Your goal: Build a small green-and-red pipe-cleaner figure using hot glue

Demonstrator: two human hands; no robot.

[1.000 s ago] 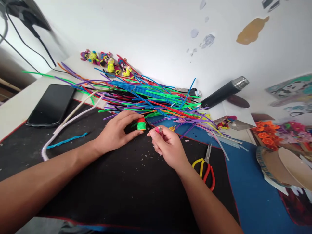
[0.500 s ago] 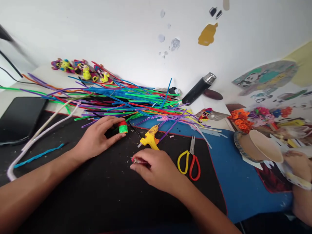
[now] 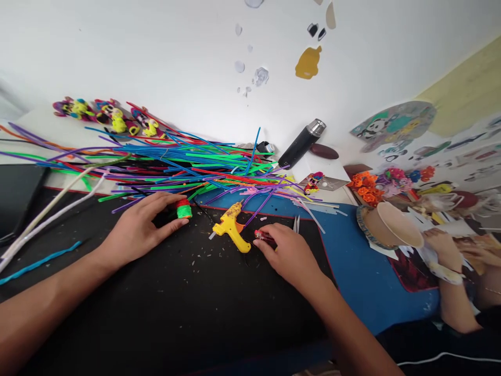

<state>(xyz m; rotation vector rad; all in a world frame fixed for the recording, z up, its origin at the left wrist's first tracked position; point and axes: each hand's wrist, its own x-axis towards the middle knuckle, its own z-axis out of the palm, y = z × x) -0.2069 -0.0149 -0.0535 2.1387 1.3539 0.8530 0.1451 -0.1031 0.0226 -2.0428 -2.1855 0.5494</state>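
Between the thumb and forefinger of my left hand (image 3: 141, 224) is a small red-and-green fuzzy roll (image 3: 183, 210), low over the black mat (image 3: 176, 303). My right hand (image 3: 291, 253) is closed around a small red object that looks like a lighter (image 3: 264, 236), mostly covered by the fingers. A yellow glue gun (image 3: 231, 227) lies between both hands. Scissors (image 3: 296, 224) lie beyond my right hand, only their blades showing clearly. A twisted blue pipe cleaner (image 3: 41, 262) rests left of my left forearm.
Many loose pipe cleaners (image 3: 188, 162) spread along the back. Small fuzzy figures (image 3: 117, 120) sit behind them. A black thermos (image 3: 299, 148) leans by the wall. At right, a round bowl (image 3: 399, 224) stands near another person's hand (image 3: 444, 248). A dark tablet-like device (image 3: 19, 198) lies at left.
My right hand has moved right with the red object, from in front of the glue gun to over the scissors' handles. The view has shifted right. My left hand stays at the roll.
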